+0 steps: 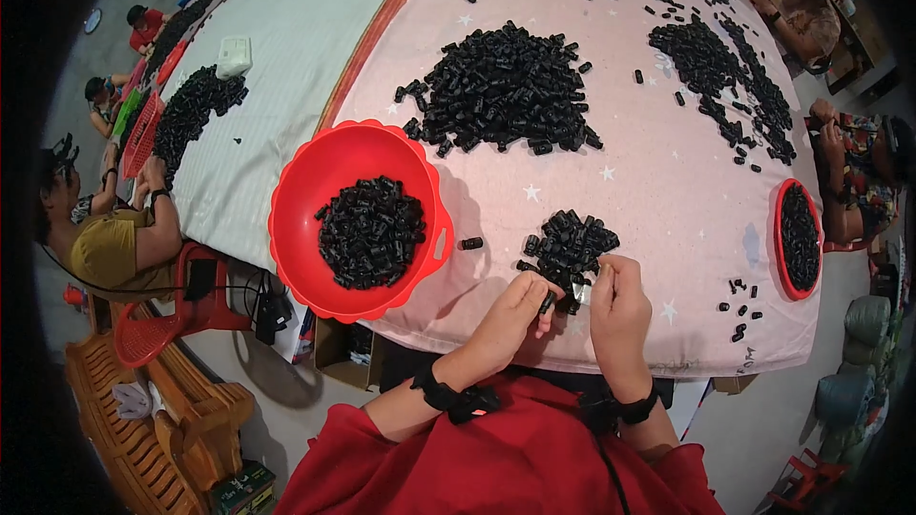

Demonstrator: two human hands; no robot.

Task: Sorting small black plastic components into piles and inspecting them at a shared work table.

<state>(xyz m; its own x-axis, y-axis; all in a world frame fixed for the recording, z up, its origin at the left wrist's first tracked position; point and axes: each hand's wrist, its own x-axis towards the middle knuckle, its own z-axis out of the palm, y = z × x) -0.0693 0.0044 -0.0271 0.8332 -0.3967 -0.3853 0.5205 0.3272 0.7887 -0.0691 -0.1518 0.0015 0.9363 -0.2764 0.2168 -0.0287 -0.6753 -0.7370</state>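
My left hand [515, 310] pinches a small black tube [547, 302] between its fingertips, just in front of the little heap of black tubes [570, 243] on the pink cloth [658, 181]; my right hand [618, 300] grips a small silvery piece [582, 294] beside it, right of the red bowl [315, 172]

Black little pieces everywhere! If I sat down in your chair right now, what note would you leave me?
Left hand: pinching one black piece at the table edge.
Right hand: holding a small silvery bit against that piece.
Things: small pile right above the hands, big pile farther back on the pink cloth.
Done: red bowl on the left is partly filled with pieces.
Left: both piles, plus one stray piece beside the bowl.
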